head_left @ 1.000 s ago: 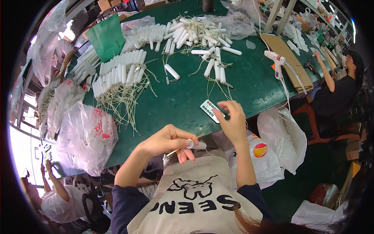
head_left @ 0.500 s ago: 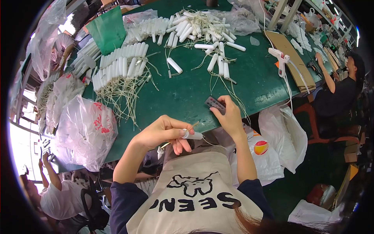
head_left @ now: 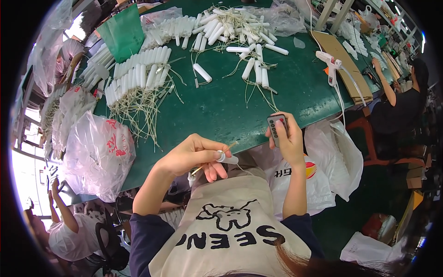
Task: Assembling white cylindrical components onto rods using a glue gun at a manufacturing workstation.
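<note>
My left hand (head_left: 191,154) pinches a short white cylinder (head_left: 230,159) with a thin pale wire running from its end, just past the table's near edge. A thin tan strip pokes out beside the fingertips, too small to make out. In my right hand (head_left: 291,147) is a small dark remote control (head_left: 272,123) with round buttons, its button side up and my thumb over it. Beyond the hands, a single white tube (head_left: 202,73) with a wire lies on the green table (head_left: 194,108).
Bundled white tubes (head_left: 138,78) with trailing wires sit at left, and a loose heap (head_left: 217,30) lies at the back. A white glue gun (head_left: 331,67) rests near cardboard (head_left: 344,64). Plastic bags (head_left: 99,157) hang at the left edge. Other people sit at both sides.
My right hand has moved right and turned the remote upright, with the thumb now over its buttons. My left hand keeps its hold on the white cylinder, almost unmoved.
</note>
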Demonstrator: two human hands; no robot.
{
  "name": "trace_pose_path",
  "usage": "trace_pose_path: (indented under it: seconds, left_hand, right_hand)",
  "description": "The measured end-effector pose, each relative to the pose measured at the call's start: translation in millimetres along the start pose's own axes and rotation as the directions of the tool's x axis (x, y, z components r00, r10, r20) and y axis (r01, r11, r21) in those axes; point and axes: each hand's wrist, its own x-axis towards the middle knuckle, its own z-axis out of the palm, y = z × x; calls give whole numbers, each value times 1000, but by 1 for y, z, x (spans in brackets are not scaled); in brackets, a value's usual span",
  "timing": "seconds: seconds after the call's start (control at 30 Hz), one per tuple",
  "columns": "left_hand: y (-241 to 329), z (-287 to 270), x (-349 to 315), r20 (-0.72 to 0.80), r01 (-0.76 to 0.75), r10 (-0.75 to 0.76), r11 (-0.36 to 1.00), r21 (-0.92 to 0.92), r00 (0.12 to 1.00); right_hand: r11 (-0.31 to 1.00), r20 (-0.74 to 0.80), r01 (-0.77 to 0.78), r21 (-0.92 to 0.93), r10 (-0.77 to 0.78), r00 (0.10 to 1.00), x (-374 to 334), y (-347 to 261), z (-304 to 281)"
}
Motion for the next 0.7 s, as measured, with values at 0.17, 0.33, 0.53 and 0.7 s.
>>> trace_pose_path:
  seconds: [0.17,0.33,0.53,0.7]
  left_hand:
    - [1,2,-2,-20,-6,6,1000,17,1000]
    - [5,4,-4,-26,-26,27,999,32,999]
    - [7,11,-5,-31,-56,59,995,78,998]
    - [13,13,-11,76,-50,40,989,136,996]
  right_hand:
    - [995,107,12,-102,-1,994,-12,0,-9]
    - [978,131,31,-207,-4,991,-16,-3,-13]
    - [981,60,13,-194,-1,998,-16,-2,-10]
    - [979,72,8,-204,7,997,-17,-1,-13]
